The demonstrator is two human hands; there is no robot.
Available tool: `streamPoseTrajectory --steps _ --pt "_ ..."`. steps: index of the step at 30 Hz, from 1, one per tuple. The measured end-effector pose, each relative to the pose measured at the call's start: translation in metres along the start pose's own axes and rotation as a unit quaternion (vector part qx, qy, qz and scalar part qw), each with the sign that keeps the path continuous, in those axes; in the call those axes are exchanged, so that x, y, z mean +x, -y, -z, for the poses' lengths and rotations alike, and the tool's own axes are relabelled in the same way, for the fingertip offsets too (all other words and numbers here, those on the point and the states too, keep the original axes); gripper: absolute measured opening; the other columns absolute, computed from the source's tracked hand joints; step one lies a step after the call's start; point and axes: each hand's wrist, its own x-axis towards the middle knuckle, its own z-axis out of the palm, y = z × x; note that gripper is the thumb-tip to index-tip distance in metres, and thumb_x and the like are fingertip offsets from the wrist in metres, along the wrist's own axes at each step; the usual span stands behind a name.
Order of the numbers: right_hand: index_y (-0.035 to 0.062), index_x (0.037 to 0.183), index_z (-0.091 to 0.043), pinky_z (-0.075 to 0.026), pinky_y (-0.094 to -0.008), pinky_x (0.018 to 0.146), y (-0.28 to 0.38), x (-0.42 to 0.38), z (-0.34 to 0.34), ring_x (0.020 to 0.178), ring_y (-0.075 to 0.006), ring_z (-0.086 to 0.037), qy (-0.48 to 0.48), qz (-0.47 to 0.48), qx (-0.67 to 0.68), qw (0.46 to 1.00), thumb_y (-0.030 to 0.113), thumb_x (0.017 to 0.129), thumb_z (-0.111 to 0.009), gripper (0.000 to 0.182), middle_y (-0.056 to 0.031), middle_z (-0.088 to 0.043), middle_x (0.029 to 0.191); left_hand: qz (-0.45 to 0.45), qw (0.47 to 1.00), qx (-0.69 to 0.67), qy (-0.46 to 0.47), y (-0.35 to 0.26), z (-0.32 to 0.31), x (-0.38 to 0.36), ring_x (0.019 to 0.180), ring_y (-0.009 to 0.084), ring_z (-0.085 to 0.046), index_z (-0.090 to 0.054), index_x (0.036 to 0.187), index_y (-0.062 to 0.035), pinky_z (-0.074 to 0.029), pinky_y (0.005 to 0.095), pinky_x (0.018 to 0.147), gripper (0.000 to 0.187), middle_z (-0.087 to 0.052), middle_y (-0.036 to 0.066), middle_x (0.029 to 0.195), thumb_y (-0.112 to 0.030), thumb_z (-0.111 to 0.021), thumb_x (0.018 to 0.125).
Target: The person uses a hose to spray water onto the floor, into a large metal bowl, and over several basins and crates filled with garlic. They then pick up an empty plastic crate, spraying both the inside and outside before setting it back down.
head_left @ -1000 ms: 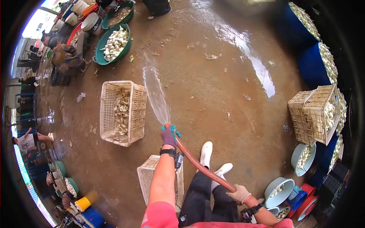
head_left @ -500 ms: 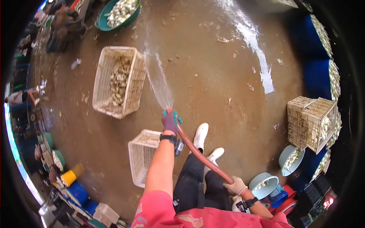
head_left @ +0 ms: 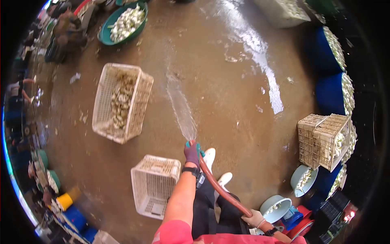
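Note:
My left hand (head_left: 193, 153), in a dark glove with teal fingertips, is closed around a reddish hose (head_left: 219, 186) close to its open end. Water (head_left: 180, 105) sprays from that end across the wet brown floor. Lower right, my right hand (head_left: 254, 218), in a pale glove, grips the hose farther back. An empty white crate (head_left: 140, 191) stands left of my left forearm. Farther up and left is another white crate (head_left: 140, 114) with whitish-green scraps (head_left: 122, 99) inside.
A green basin (head_left: 106, 34) of white vegetables stands at the top left. Along the right are blue barrels (head_left: 330, 94), stacked crates (head_left: 310, 140) and light-blue basins (head_left: 298, 175). Yellow (head_left: 65, 201) and blue containers (head_left: 75, 217) stand lower left, and people appear at the left edge.
My left hand and the hose end now appear lower and slightly right in view. The crates have shifted down and left in view, and more of the upper floor shows.

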Motion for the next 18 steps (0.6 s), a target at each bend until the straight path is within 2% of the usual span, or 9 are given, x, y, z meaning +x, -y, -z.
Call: streamPoseTrajectory --steps 1,2,5,12,18 --pt "0.0046 0.089 -0.060 -0.048 -0.0340 0.067 0.012 0.001 0.005 0.073 -0.0244 -0.063 -0.012 0.004 -0.029 0.999 0.035 0.070 -0.068 0.036 -0.0131 -0.063 0.072 -0.006 1.000 0.008 0.006 -0.013 -0.012 -0.003 0.042 0.0196 -0.047 -0.042 0.085 -0.0126 -0.042 0.0346 0.036 0.013 -0.045 0.003 0.060 -0.009 -0.053 0.081" --pt "0.0046 0.089 -0.060 -0.048 -0.0340 0.067 0.015 0.006 0.005 0.073 -0.0244 -0.063 -0.024 0.010 -0.018 1.000 0.035 0.070 -0.068 0.036 -0.0131 -0.063 0.072 -0.010 1.000 0.014 0.006 -0.024 -0.023 -0.007 0.042 0.0194 -0.047 -0.042 0.085 -0.0123 -0.042 0.0346 0.036 0.013 -0.045 0.003 0.060 -0.010 -0.054 0.080" --pt "0.0060 0.090 -0.062 -0.048 -0.0357 0.072 0.032 0.015 0.013 0.080 -0.0304 -0.062 -0.034 0.014 -0.020 0.999 0.039 0.070 -0.067 0.039 -0.0167 -0.064 0.080 -0.055 0.997 0.044 0.045 -0.054 -0.052 -0.005 0.042 0.0185 -0.047 -0.042 0.085 -0.0120 -0.042 0.0338 0.037 0.013 -0.045 0.004 0.060 -0.011 -0.054 0.080" --pt "0.0053 0.091 -0.062 -0.048 -0.0374 0.074 0.069 0.018 0.037 0.083 -0.0333 -0.061 -0.075 0.041 0.054 0.995 0.043 0.070 -0.066 0.043 -0.0189 -0.063 0.085 -0.103 0.990 0.082 0.054 -0.109 -0.107 -0.010 0.042 0.0184 -0.048 -0.043 0.087 -0.0116 -0.044 0.0337 0.037 0.013 -0.046 0.004 0.060 -0.011 -0.054 0.079" --pt "0.0048 0.090 -0.062 -0.047 -0.0380 0.074 0.073 0.032 0.071 0.085 -0.0345 -0.060 -0.060 0.078 0.077 0.992 0.046 0.070 -0.066 0.046 -0.0193 -0.063 0.086 -0.123 0.982 0.119 0.077 -0.135 -0.151 -0.012 0.043 0.0185 -0.048 -0.042 0.088 -0.0130 -0.045 0.0338 0.038 0.012 -0.047 0.005 0.061 -0.010 -0.051 0.081"
